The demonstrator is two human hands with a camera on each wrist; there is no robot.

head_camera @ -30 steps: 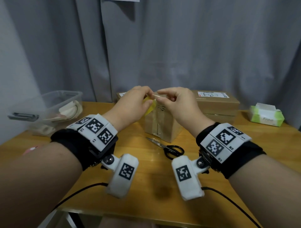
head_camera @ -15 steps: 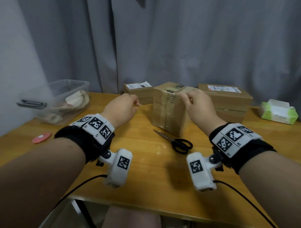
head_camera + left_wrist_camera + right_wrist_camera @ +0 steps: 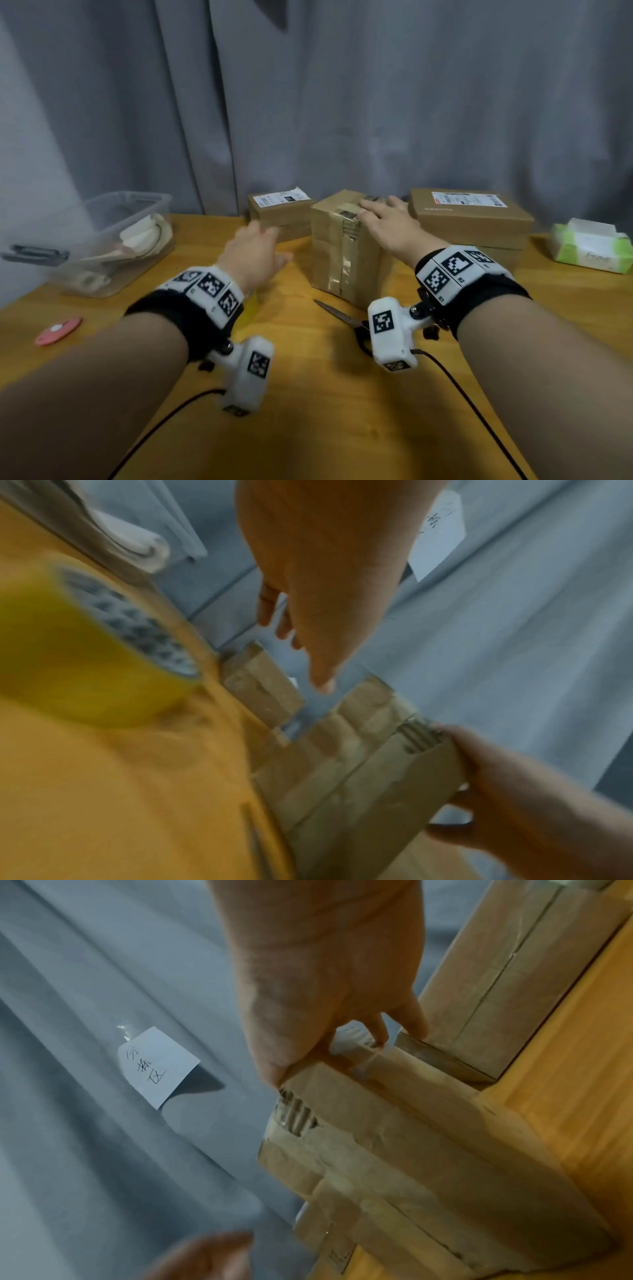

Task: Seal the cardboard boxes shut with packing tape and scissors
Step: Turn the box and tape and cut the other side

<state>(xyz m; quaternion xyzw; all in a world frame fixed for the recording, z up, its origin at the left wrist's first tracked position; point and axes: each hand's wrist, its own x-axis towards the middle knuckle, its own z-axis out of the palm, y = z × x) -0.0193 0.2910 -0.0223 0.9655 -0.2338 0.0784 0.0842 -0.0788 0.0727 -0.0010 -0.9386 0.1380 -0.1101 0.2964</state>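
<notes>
A taped brown cardboard box stands upright at mid-table. My right hand lies flat on its top, fingers straight over the tape strip and thumb at the near edge. My left hand hovers open and empty just left of the box, blurred. The yellow tape roll lies on the table under my left wrist, only a sliver showing in the head view. The scissors lie in front of the box, their handles hidden by the right wrist camera.
A small labelled box and a larger flat box stand behind against the grey curtain. A clear plastic bin sits at the left, a green tissue pack at the right, a pink disc near the left edge.
Both hands came down from pinching tape above the box. The left hand has let go and opened toward the box. The right hand has moved flat onto the box top.
</notes>
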